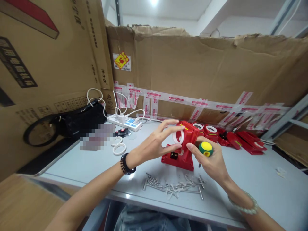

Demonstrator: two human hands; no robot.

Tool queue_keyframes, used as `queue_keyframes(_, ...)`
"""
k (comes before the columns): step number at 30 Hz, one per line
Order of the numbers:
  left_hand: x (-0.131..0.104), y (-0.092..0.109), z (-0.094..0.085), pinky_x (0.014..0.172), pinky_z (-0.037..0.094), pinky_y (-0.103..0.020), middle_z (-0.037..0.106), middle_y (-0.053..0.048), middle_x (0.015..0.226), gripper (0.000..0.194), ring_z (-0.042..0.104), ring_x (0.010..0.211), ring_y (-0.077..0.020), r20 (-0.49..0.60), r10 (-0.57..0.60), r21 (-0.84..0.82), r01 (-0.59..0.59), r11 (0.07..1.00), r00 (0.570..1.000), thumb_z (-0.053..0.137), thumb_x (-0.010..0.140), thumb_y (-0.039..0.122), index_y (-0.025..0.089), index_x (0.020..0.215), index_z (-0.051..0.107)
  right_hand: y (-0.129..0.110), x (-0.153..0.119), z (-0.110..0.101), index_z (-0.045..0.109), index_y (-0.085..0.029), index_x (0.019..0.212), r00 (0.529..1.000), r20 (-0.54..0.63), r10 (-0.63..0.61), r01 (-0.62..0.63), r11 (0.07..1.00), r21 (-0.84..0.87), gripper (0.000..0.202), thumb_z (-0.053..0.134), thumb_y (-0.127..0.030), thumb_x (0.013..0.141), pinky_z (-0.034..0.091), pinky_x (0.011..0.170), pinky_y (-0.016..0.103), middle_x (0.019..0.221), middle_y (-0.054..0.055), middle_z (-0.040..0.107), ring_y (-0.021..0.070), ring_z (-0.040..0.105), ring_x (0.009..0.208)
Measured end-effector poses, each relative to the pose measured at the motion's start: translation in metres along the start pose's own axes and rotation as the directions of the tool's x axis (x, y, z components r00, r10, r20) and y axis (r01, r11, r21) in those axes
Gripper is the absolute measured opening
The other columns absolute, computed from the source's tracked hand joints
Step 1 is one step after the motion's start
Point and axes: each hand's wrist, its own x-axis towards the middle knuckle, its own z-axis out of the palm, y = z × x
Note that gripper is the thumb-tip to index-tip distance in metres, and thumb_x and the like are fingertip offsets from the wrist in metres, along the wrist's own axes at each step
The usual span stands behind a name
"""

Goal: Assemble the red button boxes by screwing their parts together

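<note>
A white ring [174,138] sits at the face of a red plastic housing [192,134], between the thumb and fingers of my left hand [154,141]. My right hand [211,160] steadies the housing's right side with its thumb. Tucked in that same hand is a screwdriver [206,149] with a yellow and green handle, its tip pointing down. Beneath the raised housing is a red base plate [179,163] bearing a small black part [174,156]. Whether the housing and base are joined is hard to make out.
Loose screws [154,180] and metal rods [185,191] lie in front. Several red housings [250,141] line the back right. White rings [119,149], a power strip [130,123] and a black bag [79,118] are at left. Cardboard [192,70] walls the back.
</note>
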Motion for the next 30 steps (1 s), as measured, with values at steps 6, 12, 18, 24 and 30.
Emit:
queue_keyframes(6, 0.000, 0.003, 0.004, 0.086, 0.049, -0.037, 0.057, -0.011, 0.117, 0.074, 0.058, 0.099, -0.0211, 0.053, -0.263, -0.232, 0.268, 0.935, 0.963, 0.068, 0.075, 0.042, 0.021, 0.133, 0.029, 0.006, -0.003, 0.003, 0.063, -0.018, 0.081, 0.982, 0.027, -0.185, 0.187, 0.970, -0.154, 0.009, 0.065, -0.026, 0.077, 0.046, 0.056, 0.022, 0.071, -0.001, 0.064, 0.0118, 0.057, 0.061)
queue_keyframes(12, -0.006, -0.032, -0.032, 0.090, 0.043, -0.038, 0.057, -0.008, 0.122, 0.058, 0.056, 0.106, -0.0246, 0.109, -0.385, 0.268, 0.346, 0.899, 0.917, 0.062, 0.074, 0.033, 0.024, 0.128, 0.042, 0.021, 0.005, -0.013, 0.067, -0.020, 0.093, 0.981, 0.190, -0.026, 0.121, 0.853, -0.507, 0.026, 0.064, -0.039, 0.076, 0.050, 0.078, 0.036, 0.094, 0.007, 0.071, 0.0231, 0.065, 0.086)
queue_keyframes(18, -0.025, -0.078, -0.038, 0.072, 0.045, -0.033, 0.067, -0.007, 0.094, 0.057, 0.060, 0.090, -0.0287, 0.437, -0.653, 0.569, 0.372, 0.734, 0.619, 0.063, 0.064, 0.035, 0.023, 0.119, 0.054, 0.039, 0.013, 0.005, 0.067, -0.021, 0.097, 0.960, 0.263, 0.095, 0.090, 0.784, -0.614, 0.036, 0.060, -0.049, 0.076, 0.047, 0.078, 0.036, 0.096, 0.007, 0.071, 0.0239, 0.065, 0.086)
queue_keyframes(24, -0.028, -0.081, -0.032, 0.082, 0.042, -0.032, 0.060, -0.008, 0.109, 0.061, 0.056, 0.100, -0.0267, 0.484, -0.656, 0.532, 0.400, 0.746, 0.580, 0.061, 0.068, 0.041, 0.025, 0.126, 0.048, 0.043, 0.021, 0.020, 0.063, -0.019, 0.069, 0.939, 0.314, 0.140, 0.136, 0.687, -0.714, 0.030, 0.051, -0.043, 0.084, 0.039, 0.060, 0.028, 0.063, 0.005, 0.066, 0.0189, 0.060, 0.060)
queue_keyframes(30, -0.028, -0.073, -0.028, 0.092, 0.037, -0.035, 0.054, -0.010, 0.116, 0.062, 0.050, 0.109, -0.0263, 0.443, -0.557, 0.462, 0.354, 0.813, 0.702, 0.057, 0.076, 0.048, 0.023, 0.131, 0.042, 0.031, 0.024, 0.009, 0.067, -0.021, 0.082, 0.863, 0.498, 0.083, 0.285, 0.733, -0.617, 0.011, 0.057, -0.022, 0.080, 0.040, 0.067, 0.026, 0.080, 0.005, 0.067, 0.0176, 0.060, 0.075)
